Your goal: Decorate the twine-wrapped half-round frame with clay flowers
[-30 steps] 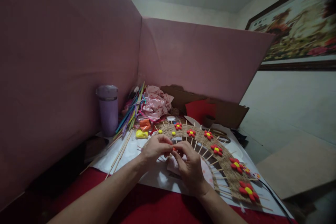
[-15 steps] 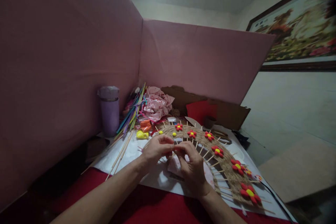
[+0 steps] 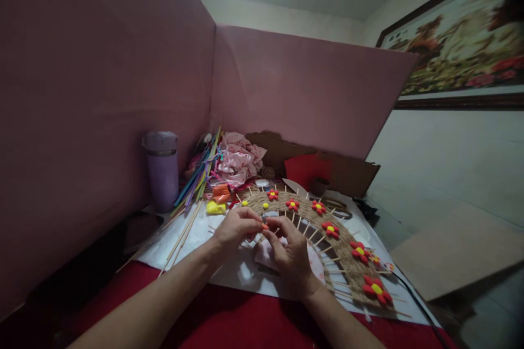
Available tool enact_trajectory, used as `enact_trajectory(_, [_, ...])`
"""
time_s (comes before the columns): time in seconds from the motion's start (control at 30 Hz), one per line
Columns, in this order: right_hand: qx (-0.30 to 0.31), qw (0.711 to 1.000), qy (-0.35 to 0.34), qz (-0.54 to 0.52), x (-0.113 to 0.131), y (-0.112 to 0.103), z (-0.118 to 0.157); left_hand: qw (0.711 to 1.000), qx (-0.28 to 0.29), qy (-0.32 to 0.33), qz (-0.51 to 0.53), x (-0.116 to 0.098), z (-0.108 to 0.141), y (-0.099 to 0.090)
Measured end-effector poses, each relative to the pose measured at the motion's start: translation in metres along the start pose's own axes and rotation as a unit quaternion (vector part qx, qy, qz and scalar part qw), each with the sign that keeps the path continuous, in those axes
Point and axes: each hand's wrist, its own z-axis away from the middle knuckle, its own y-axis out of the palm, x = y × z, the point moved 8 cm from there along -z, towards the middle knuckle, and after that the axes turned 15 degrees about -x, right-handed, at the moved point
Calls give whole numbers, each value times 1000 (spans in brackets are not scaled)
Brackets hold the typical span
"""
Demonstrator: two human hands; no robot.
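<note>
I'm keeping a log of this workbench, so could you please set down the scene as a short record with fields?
Left hand: fingertips at a small orange-red piece
Right hand: fingertips at the same piece
Woven band: curved, with thin sticks jutting from both edges
On the band: six red flowers with yellow centres; two yellow dots without petals
Left of the band: yellow packet, orange packet, purple tumbler
Behind the band: crumpled pink wrap, red sheet
</note>
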Motion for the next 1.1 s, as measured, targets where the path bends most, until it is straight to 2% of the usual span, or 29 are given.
enact_trajectory(0.23, [-15, 999, 5, -32, 7, -1, -1, 999, 52, 1, 16, 2, 2, 2])
enact_trajectory(0.5, [-8, 1000, 13, -26, 3, 1, -1, 999, 12, 23, -23, 0, -1, -3])
enact_trajectory(0.7, [21, 999, -24, 0, 9, 5, 0, 999, -15, 28, -37, 0, -3, -6])
enact_trajectory(0.93, [5, 999, -27, 20, 9, 3, -1, 999, 27, 10, 15, 0, 1, -1])
enact_trajectory(1.03, [4, 1000, 17, -13, 4, 4, -2, 1000, 20, 9, 15, -1, 1, -2])
enact_trajectory(1.1, [1, 991, 102, -89, -8, 6, -2, 1000, -3, 9, 2, -3, -1, -6])
